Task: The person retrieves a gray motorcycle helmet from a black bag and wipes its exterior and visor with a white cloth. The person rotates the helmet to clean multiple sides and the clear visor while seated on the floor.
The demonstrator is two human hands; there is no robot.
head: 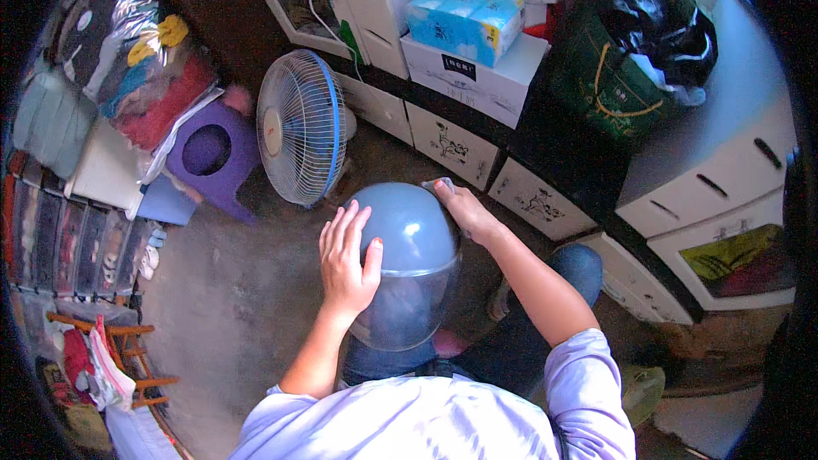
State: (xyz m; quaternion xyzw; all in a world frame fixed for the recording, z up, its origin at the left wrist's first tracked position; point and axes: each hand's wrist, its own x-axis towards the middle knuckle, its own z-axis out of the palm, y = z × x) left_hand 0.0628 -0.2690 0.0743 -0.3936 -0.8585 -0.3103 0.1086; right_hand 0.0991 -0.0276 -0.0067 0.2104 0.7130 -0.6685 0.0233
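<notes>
A blue-grey helmet [402,217] with a clear visor [402,313] rests above the person's lap, its dome facing up. My left hand [350,255] lies on the helmet's left side, fingers extended and thumb apart. On the far right side of the shell, my right hand [461,207] holds a crumpled light cloth or wipe [441,184] against the helmet; part of this cloth is hidden under the hand.
A standing fan [300,128] is just beyond the helmet to the left. White cabinets [454,144] run along the far and right sides. A purple plastic stool [239,169], stacked clothes and a wooden rack [137,351] stand at left.
</notes>
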